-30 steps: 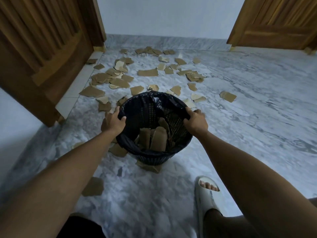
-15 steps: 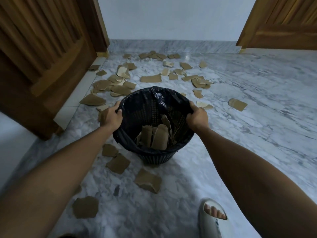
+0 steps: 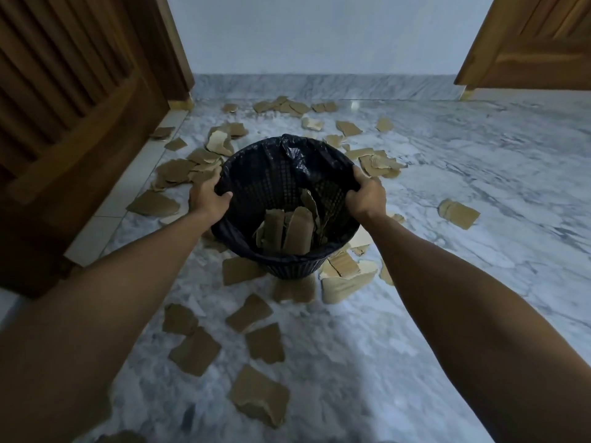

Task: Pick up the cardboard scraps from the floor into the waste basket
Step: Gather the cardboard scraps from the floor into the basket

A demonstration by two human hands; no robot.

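A black mesh waste basket lined with a black bag stands in the middle of the marble floor, with several cardboard scraps upright inside it. My left hand grips its left rim and my right hand grips its right rim. Brown cardboard scraps lie scattered on the floor: several in front of the basket, several just right of its base, many beyond it toward the wall, and one apart at the right.
A dark wooden door stands open on the left, close to the scraps there. Another wooden door is at the back right. A pale wall with a marble skirting closes the far side. Bare marble floor stretches to the right.
The basket, held by both hands, has moved farther away across the floor toward the wall. More scraps now show in front of it. The slippered foot has left the view.
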